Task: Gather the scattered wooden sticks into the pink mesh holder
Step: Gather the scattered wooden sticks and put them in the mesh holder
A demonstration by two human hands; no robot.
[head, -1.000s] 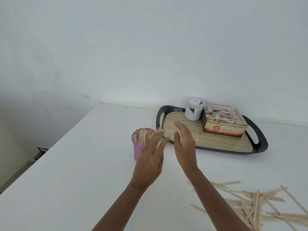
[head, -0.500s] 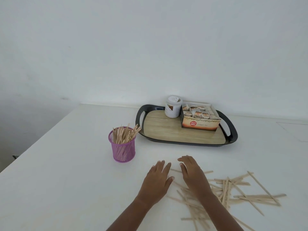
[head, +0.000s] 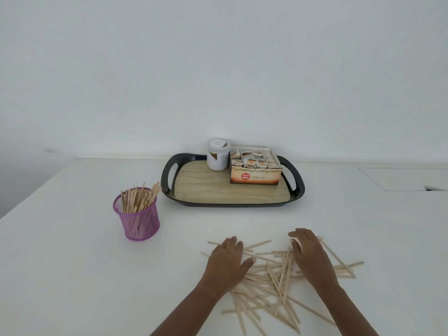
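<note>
A pink mesh holder point(head: 139, 223) stands on the white table at the left, with several wooden sticks point(head: 140, 197) upright in it. A loose pile of scattered wooden sticks point(head: 271, 282) lies on the table near the front. My left hand point(head: 228, 263) rests flat on the left side of the pile, fingers apart. On the pile's right side, my right hand point(head: 309, 257) lies palm down with its fingers slightly curved. Neither hand has lifted a stick.
A black tray point(head: 169, 190) with a wood-look base sits behind the pile, bearing a white jar point(head: 218, 155) and an open ginger tea box point(head: 255, 172). The table's left edge runs diagonally past the holder. A cut-out panel point(head: 402, 179) shows at the far right.
Both hands came back from the holder and tray to the stick pile, then spread apart over it. The view shifted right and down, showing more of the pile.
</note>
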